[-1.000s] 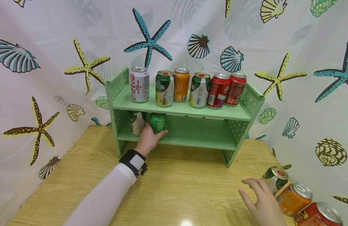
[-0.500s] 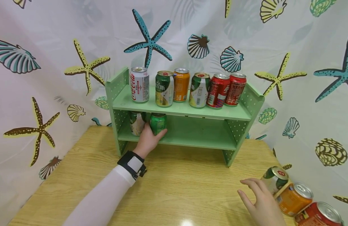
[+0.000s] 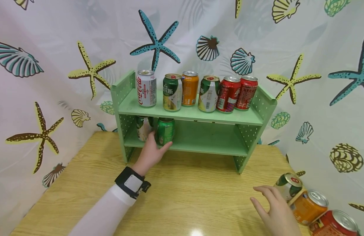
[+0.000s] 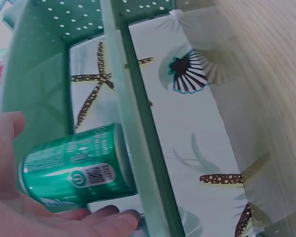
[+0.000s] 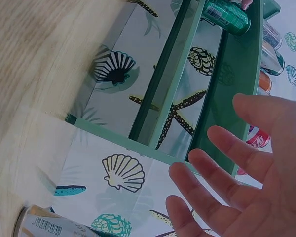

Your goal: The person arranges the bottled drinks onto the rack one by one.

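Observation:
A green soda can stands upright on the lower shelf of a green two-tier rack. My left hand is just in front of it, thumb apart from the can and fingers extended along its left side. In the left wrist view the thumb stands off the green can. Left of it, partly behind my fingers, is a white-and-green can. My right hand hovers over the table at the right with relaxed, spread fingers, holding nothing; a white-and-green can is beside it.
The upper shelf carries a white Coca-Cola can, an orange can, red cans and white-and-green ones. On the table's right side stand another orange can and a red can. A patterned curtain hangs behind.
My left hand has loosened from the green can and drawn back slightly toward the lower left; the can stays on the lower shelf. My right hand has hardly moved.

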### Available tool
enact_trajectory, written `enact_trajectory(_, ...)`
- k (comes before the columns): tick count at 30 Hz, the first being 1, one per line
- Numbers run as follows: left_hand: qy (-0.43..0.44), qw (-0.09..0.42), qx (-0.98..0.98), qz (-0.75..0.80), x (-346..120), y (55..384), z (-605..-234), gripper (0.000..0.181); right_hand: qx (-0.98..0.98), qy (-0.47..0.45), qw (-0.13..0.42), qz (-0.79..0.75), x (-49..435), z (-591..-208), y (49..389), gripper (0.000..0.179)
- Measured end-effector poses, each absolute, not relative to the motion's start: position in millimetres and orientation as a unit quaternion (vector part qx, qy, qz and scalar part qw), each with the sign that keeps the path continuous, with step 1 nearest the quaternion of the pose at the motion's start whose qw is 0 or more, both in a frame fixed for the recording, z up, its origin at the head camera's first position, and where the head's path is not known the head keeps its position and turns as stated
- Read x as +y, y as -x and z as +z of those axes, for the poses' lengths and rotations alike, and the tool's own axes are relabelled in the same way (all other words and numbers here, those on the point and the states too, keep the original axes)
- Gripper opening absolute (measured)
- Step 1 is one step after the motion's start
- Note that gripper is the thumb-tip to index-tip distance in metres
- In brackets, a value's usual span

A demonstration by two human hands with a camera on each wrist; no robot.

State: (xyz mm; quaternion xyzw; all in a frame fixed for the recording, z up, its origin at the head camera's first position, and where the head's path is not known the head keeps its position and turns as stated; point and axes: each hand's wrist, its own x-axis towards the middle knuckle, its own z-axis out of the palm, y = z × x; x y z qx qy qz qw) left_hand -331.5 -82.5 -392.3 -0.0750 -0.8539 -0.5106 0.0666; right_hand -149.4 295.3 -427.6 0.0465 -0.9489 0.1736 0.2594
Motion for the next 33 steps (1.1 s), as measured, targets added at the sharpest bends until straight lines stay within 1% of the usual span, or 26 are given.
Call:
enact_trajectory(5, 0.072, 0.062, -0.868, -0.487, -86, 316, -390, 0.09, -0.945, -0.044, 0.281, 0.164, 301, -425, 151, 0.035)
enact_trajectory(12, 0.121, 0.045, -0.875, -0.467, -90, 288, -386, 0.073, -0.949, -0.023, 0.282, 0.137, 324, -417, 155, 0.044)
enact_trajectory(16, 0.143, 0.059, -0.88, -0.449, -92, 276, -386, 0.065, -0.953, -0.009, 0.278, 0.122, 343, -411, 162, 0.049)
enact_trajectory(20, 0.153, 0.085, -0.881, -0.439, -97, 267, -391, 0.06, -0.959, 0.015, 0.256, 0.121, 361, -407, 170, 0.05)
enact_trajectory(23, 0.17, 0.091, -0.881, -0.432, -101, 262, -396, 0.057, -0.964, 0.034, 0.237, 0.114, 371, -407, 175, 0.051)
enact_trajectory(25, 0.185, 0.086, -0.879, -0.43, -103, 258, -399, 0.055, -0.966, 0.042, 0.233, 0.107, 376, -408, 177, 0.052)
enact_trajectory(31, 0.208, 0.047, -0.877, -0.431, -106, 245, -406, 0.053, -0.966, 0.041, 0.242, 0.087, 389, -413, 183, 0.057)
enact_trajectory(33, 0.213, 0.039, -0.878, -0.427, -106, 241, -408, 0.053, -0.969, 0.044, 0.232, 0.079, 393, -413, 186, 0.059)
